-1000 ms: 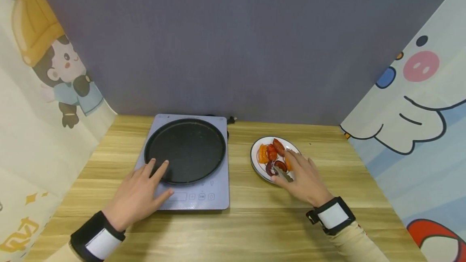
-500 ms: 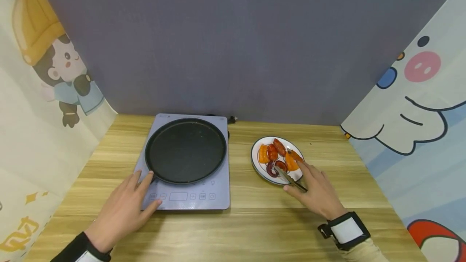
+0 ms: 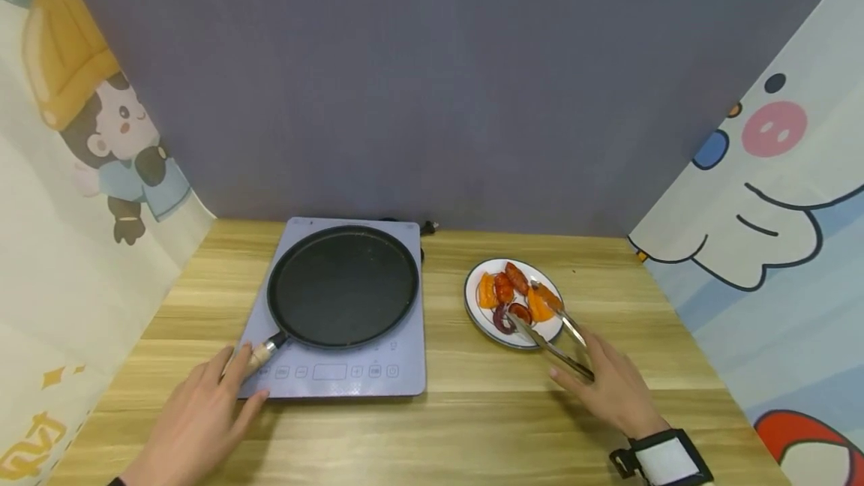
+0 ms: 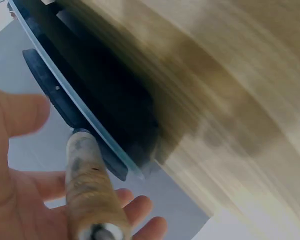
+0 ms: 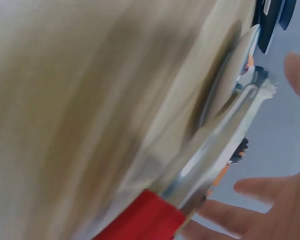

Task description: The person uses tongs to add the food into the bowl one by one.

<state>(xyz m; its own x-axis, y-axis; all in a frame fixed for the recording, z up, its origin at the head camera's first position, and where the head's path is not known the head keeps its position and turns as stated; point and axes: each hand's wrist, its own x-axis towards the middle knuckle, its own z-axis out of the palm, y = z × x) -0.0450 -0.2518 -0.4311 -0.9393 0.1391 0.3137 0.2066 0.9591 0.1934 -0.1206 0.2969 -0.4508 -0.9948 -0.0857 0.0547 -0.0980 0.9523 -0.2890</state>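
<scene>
A black flat pan (image 3: 344, 287) sits on a pale induction cooktop (image 3: 408, 336). My left hand (image 3: 202, 415) is over the end of its wooden handle (image 3: 262, 355); in the left wrist view the fingers and thumb stand apart around the handle (image 4: 92, 187), not closed on it. On the right, metal tongs (image 3: 556, 353) lean on a white plate (image 3: 550, 330) among pieces of orange pepper (image 3: 486, 291), sausage (image 3: 516, 277) and red onion (image 3: 502, 319). My right hand (image 3: 614, 392) hovers over the tongs with spread fingers. Their red grip (image 5: 142, 220) shows in the right wrist view.
A wooden table (image 3: 459, 426) carries everything. Behind it rises a grey panel (image 3: 432, 96). Printed curtains (image 3: 796, 223) hang at both sides. A black plug (image 3: 429, 226) lies behind the cooktop, which has touch buttons along its front.
Both hands have drawn back toward me. The left moved from the pan's edge down along its handle; the right slid from the plate along the tongs toward their near end.
</scene>
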